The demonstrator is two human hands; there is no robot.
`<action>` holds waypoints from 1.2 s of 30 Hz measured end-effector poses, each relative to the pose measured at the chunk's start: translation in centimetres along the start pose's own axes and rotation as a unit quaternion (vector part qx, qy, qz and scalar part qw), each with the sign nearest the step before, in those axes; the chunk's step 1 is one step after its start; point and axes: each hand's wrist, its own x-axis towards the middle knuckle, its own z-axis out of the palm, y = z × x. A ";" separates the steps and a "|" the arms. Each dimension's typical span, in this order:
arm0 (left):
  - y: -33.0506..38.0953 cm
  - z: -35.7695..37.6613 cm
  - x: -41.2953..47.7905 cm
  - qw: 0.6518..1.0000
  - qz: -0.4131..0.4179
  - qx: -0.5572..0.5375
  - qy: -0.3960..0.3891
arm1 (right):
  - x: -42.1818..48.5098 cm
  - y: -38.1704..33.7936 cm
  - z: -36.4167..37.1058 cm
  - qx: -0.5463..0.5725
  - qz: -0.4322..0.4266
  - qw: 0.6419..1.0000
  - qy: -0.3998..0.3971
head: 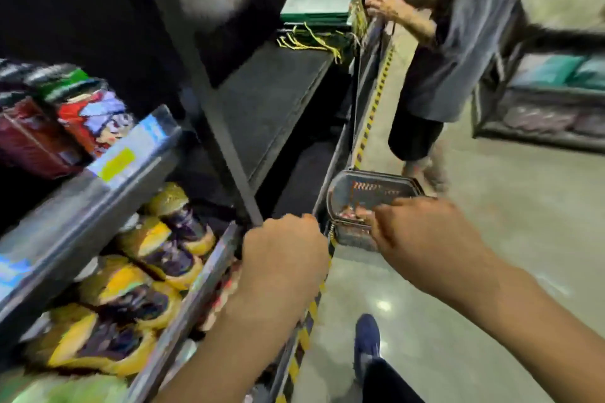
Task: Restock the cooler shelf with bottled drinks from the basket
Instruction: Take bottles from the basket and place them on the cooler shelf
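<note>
Left hand (283, 258) curled into a fist at the shelf (183, 314) edge, its grasp not discernible; right hand (422, 232) loosely open, reaching toward the dark mesh basket (366, 193) on the floor (491, 271) — contents blurred. Yellow-labelled bottles (147, 258) in rows on the shelf. Second person (458, 52) beyond — mid-aisle.

Dark mesh basket (366, 193) on floor beside shelf (203, 285) base

I am looking down a shop aisle: dark metal shelving (108, 206) with price-label strips (131, 147) on its edges holds rows of yellow-and-purple packaged goods (157, 258), yellow-and-black hazard tape (373, 108) runs along the polished concrete floor (491, 271), and a dark wire shopping basket (370, 203) sits beside the shelves.
</note>
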 end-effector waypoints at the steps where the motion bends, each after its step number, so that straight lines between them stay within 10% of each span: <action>1: 1.3 0.9 1.8 1.000 0.008 -0.021 -0.019 | 0.2 1.3 1.1 0.009 0.020 1.000 -0.015; 22: 16.6 23.9 49.8 0.950 -0.023 -0.153 -0.270 | 29.3 32.2 28.9 0.108 0.166 0.948 -0.249; 36: 21.9 61.0 64.9 0.925 0.001 -0.102 -0.365 | 39.2 34.4 68.5 0.134 0.215 0.867 -0.430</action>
